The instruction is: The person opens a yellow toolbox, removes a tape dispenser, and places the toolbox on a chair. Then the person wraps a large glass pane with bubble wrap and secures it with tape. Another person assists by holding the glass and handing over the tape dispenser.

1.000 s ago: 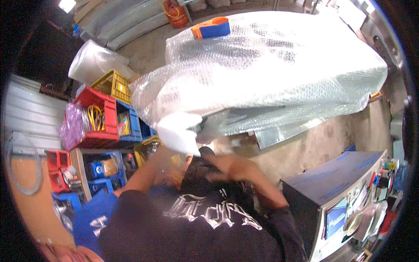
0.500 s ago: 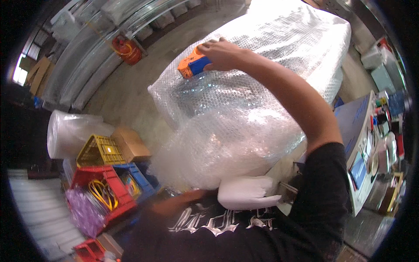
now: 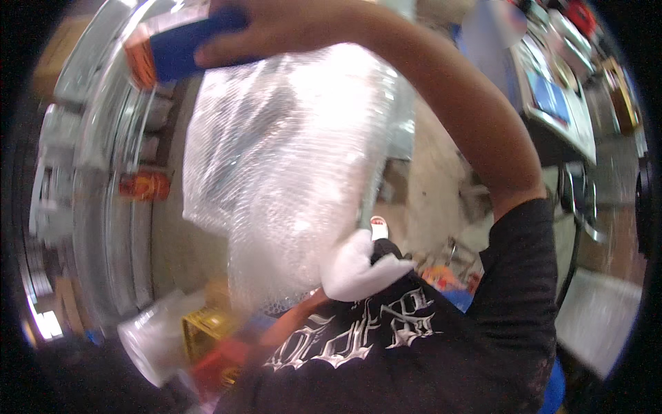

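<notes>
A person's right hand [image 3: 258,31] is gripping an orange-and-blue box [image 3: 189,47] at the upper left, the thumb pressing along its blue side while the top edge is cutting off part of the fingers. The orange end is pointing left, and the bare right forearm [image 3: 441,83] is arching over the scene from a black sleeve. The left hand is hiding from view near a piece of white padding [image 3: 358,272], so whether it is open or closed cannot be told; the left forearm [image 3: 293,323] is angling up toward that padding, which is resting in front of the person's printed black shirt [image 3: 386,372]. Beyond the hands, a large bundle in bubble wrap [image 3: 276,159] is filling the centre, the box overlapping its far end; whether they are touching is unclear. At lower left, a yellow crate [image 3: 200,337] and a blurred red crate [image 3: 219,362] are sitting beside a roll of clear wrap [image 3: 153,338]. A red-orange cylinder [image 3: 145,186] is standing out at left, while a blue book [image 3: 549,98] is lying on a worktable at upper right.
</notes>
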The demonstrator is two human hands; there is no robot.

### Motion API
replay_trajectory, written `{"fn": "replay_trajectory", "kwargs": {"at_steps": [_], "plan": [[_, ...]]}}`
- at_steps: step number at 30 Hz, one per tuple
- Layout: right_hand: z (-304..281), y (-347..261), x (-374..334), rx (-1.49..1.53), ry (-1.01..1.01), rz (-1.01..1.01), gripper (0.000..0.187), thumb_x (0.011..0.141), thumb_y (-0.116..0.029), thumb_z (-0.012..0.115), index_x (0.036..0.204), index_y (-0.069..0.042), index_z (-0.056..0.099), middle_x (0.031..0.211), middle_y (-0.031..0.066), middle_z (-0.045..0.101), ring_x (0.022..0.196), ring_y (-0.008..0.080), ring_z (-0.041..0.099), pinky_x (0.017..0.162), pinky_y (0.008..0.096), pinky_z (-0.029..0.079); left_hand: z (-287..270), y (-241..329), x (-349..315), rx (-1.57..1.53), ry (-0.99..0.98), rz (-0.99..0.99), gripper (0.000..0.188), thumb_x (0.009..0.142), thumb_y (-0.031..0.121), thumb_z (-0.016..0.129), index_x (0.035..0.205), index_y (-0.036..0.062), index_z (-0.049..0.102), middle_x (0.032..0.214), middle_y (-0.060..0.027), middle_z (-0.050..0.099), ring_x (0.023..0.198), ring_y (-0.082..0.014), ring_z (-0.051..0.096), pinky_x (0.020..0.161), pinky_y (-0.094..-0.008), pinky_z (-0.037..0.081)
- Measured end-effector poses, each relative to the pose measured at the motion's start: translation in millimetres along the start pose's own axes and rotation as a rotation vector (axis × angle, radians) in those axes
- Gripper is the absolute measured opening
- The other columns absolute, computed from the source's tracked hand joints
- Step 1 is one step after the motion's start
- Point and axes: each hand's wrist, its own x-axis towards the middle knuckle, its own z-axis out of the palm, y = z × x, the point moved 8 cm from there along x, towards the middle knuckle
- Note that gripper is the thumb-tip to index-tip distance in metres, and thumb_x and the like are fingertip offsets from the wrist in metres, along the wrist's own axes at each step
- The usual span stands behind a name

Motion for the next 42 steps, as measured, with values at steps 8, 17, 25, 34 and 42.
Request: {"fn": "replay_trajectory", "kwargs": {"at_steps": [8, 17, 25, 34, 42], "plan": [[-15.3, -35.5, -403.7, 0.648, 0.959, 1.035, 0.043, 0.099, -0.043, 0.063, 0.104, -0.001, 0.068, 0.07, 0.0078, 0.068, 0.05, 0.0155, 0.06, 0.052, 0.0296, 0.053, 27.3, -19.9, -26.0, 0.815, 0.987, 0.529, 0.048, 0.087, 0.041, 0.074, 0.115, 0.0039, 0.067, 0.097, -0.0139, 0.071, 0.086, -0.0308, 0.068, 0.079, -0.0381, 0.054], [247.5, -209.9, -529.5, 1.39, 1.229, 1.384, 0.043, 0.094, -0.05, 0.07, 0.093, -0.007, 0.068, 0.057, -0.0001, 0.057, 0.041, 0.0111, 0.056, 0.037, 0.0239, 0.046, 9.7, -167.6, -40.7, 0.636, -0.105, 0.394, 0.061, 0.11, 0.047, 0.041, 0.089, -0.0025, 0.07, 0.067, -0.0148, 0.068, 0.064, -0.0312, 0.068, 0.068, -0.0425, 0.053], [304.3, -219.9, -501.9, 1.623, 0.719, 1.61, 0.048, 0.09, -0.056, 0.072, 0.091, -0.008, 0.066, 0.059, -0.0007, 0.058, 0.041, 0.011, 0.056, 0.038, 0.0246, 0.047, -20.9, -192.6, -71.9, 0.605, 0.084, 0.517, 0.057, 0.11, 0.042, 0.048, 0.087, -0.0045, 0.071, 0.055, -0.0138, 0.06, 0.053, -0.0232, 0.062, 0.06, -0.0384, 0.05], [329.6, -242.3, -496.5, 1.831, 0.775, 1.454, 0.049, 0.098, -0.049, 0.064, 0.112, -0.002, 0.062, 0.071, 0.0054, 0.067, 0.044, 0.0123, 0.06, 0.04, 0.0249, 0.051, -20.6, -186.6, -76.8, 0.486, 0.041, 0.327, 0.059, 0.11, 0.041, 0.047, 0.077, -0.0047, 0.064, 0.053, -0.0107, 0.054, 0.049, -0.0183, 0.055, 0.053, -0.0374, 0.045], [383.5, -261.6, -487.6, 1.748, 1.127, 1.219, 0.052, 0.098, -0.051, 0.064, 0.115, -0.002, 0.066, 0.068, 0.0017, 0.062, 0.047, 0.0116, 0.059, 0.044, 0.0249, 0.05, -21.2, -173.5, -79.0, 0.597, 0.069, 0.608, 0.058, 0.109, 0.038, 0.051, 0.069, -0.0035, 0.061, 0.051, -0.0124, 0.052, 0.046, -0.0206, 0.048, 0.05, -0.0404, 0.04]]}}
